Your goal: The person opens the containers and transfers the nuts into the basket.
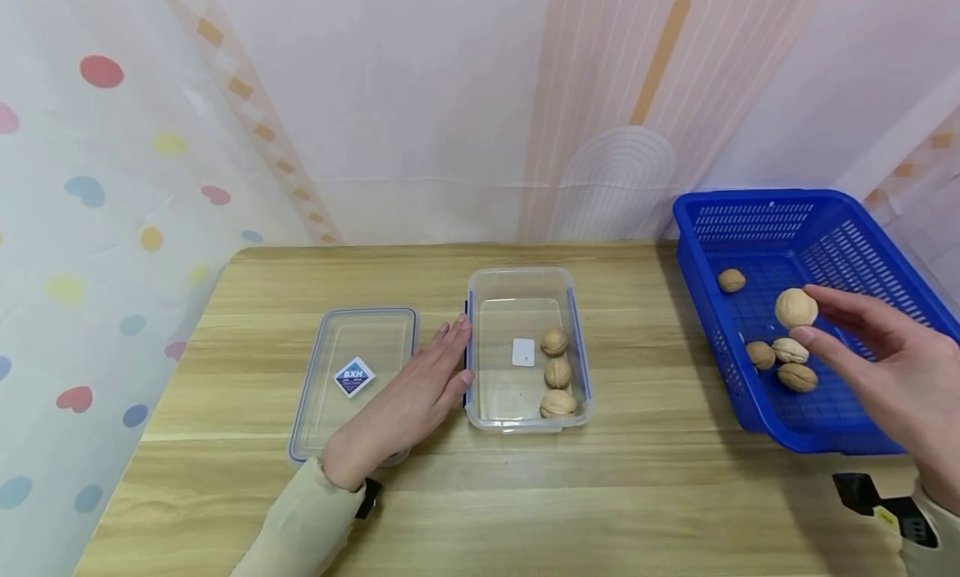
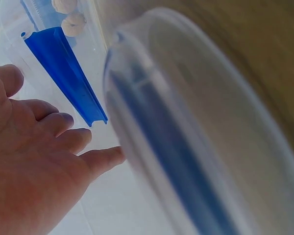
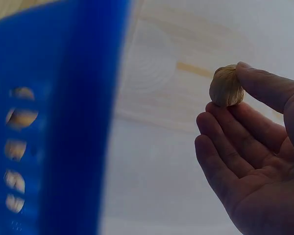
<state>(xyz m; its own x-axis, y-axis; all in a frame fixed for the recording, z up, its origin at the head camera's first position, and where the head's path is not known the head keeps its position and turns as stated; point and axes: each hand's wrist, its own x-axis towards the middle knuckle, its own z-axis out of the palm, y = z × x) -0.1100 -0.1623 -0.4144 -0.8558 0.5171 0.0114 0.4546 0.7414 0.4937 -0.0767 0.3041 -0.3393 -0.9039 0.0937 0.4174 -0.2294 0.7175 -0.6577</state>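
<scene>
My right hand (image 1: 888,356) pinches a walnut (image 1: 797,308) between thumb and fingers, above the blue plastic basket (image 1: 731,385). The same walnut (image 3: 227,87) shows at the fingertips in the right wrist view. Several walnuts (image 1: 797,378) lie in the basket. My left hand (image 1: 412,389), fingers straight, rests against the left side of a clear plastic container (image 1: 495,377). Inside, 3 walnuts (image 1: 557,373) form a row along its right wall. A blue side clip (image 2: 66,73) of the container hangs beside my left fingers in the left wrist view.
A clear lid (image 1: 322,410) with a blue seal and a BXH label lies left of the container, partly under my left forearm. Wooden tabletop (image 1: 637,477) stretches between container and basket. A patterned curtain (image 1: 450,102) hangs behind the table.
</scene>
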